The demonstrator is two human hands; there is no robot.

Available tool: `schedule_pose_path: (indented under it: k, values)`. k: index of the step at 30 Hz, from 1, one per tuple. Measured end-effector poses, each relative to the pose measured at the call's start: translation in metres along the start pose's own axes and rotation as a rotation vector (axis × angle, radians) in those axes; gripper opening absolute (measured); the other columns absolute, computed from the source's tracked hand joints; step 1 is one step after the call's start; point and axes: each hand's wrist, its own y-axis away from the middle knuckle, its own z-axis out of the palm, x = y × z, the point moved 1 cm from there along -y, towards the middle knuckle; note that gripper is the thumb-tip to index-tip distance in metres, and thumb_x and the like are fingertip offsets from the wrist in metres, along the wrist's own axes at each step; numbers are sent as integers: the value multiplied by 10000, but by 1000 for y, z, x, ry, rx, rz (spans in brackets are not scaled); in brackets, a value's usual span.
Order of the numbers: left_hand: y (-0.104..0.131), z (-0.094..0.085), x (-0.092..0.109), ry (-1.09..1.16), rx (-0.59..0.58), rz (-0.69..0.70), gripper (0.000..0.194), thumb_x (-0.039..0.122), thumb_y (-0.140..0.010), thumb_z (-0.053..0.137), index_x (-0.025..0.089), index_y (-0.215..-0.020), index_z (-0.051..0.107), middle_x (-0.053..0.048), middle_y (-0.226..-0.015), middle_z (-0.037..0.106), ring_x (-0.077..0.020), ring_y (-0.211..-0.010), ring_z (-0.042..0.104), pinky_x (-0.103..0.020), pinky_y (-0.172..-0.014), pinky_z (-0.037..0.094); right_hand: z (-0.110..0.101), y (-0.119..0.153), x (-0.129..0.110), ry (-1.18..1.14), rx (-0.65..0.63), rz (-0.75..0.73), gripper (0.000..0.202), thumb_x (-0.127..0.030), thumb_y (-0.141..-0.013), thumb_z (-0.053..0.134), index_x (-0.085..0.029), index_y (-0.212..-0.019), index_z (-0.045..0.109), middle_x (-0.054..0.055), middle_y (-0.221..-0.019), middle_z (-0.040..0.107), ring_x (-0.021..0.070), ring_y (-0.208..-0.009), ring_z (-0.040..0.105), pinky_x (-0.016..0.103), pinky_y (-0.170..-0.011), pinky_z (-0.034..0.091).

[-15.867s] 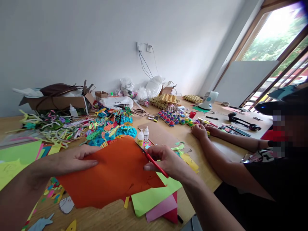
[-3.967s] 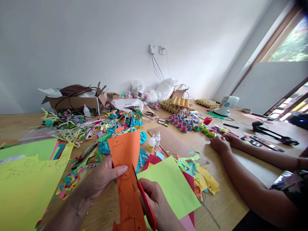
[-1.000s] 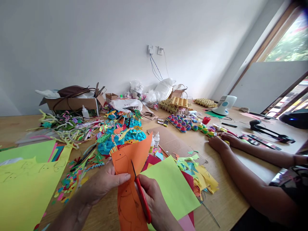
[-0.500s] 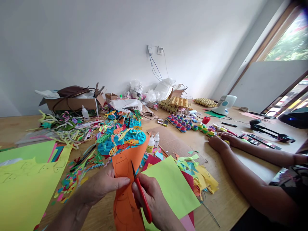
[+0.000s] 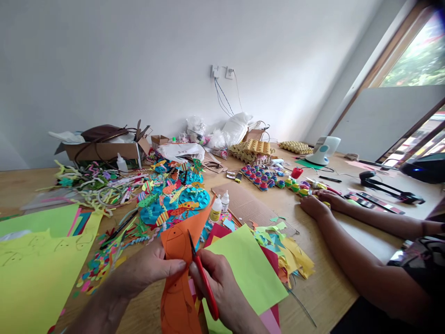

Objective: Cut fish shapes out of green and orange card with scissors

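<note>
From where I stand, the near edge of the table (image 5: 323, 290) slants off at the lower right, with wood showing between the yellow scraps (image 5: 295, 255) and a co-worker's forearm (image 5: 351, 246); a thin wire (image 5: 304, 308) lies along part of that strip. Elsewhere the working space is narrow: the yellow sheet (image 5: 31, 283) and confetti (image 5: 92, 273) crowd the left wrist, the lime sheet (image 5: 248, 269) spreads just beside the right hand (image 5: 219, 280), and two glue bottles (image 5: 216, 211) stand just beyond the orange paper (image 5: 179, 292). That paper is held up over the table, in front of the person, its lower end running out of sight. It is a bent strip, its top right corner flaring towards the blue pieces (image 5: 194, 198), and dark outlines like fish, with dots for eyes, run down its face. The left hand (image 5: 151, 266) pinches its left side, thumb flat across the front. The right hand is closed round the red handles of the scissors (image 5: 206, 287), whose dark blade points up along the paper's right side; how far the blades are spread, I can't tell.
</note>
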Motion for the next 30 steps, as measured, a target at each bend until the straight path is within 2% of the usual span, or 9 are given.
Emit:
schedule_pose_path:
  k: [9, 18, 30]
  values:
    - [-2, 2, -5, -16, -18, -53, 391, 163, -692, 618, 237, -1069, 685, 18, -1042, 745, -251, -959, 658, -341, -891, 469, -4, 3, 10, 19, 5, 10, 304, -292, -845, 493, -173, -573, 431, -51, -515, 359, 79, -485, 335, 187, -429, 241]
    - [3, 14, 6, 9, -66, -73, 363, 142, -734, 635, 254, -1071, 709, 12, -1001, 757, -267, -1048, 625, -347, -927, 446, -6, 5, 4, -18, -51, 7, 261, -268, -838, 468, -181, -597, 416, -49, -518, 410, 75, -476, 374, 170, -431, 287]
    - [4, 12, -7, -22, -72, -58, 374, 150, -733, 637, 250, -1089, 693, 3, -1030, 743, -262, -1029, 622, -361, -935, 424, -2, 8, 10, -82, -28, 20, 344, -398, -836, 511, -190, -589, 394, -57, -515, 366, 76, -471, 342, 186, -431, 264]
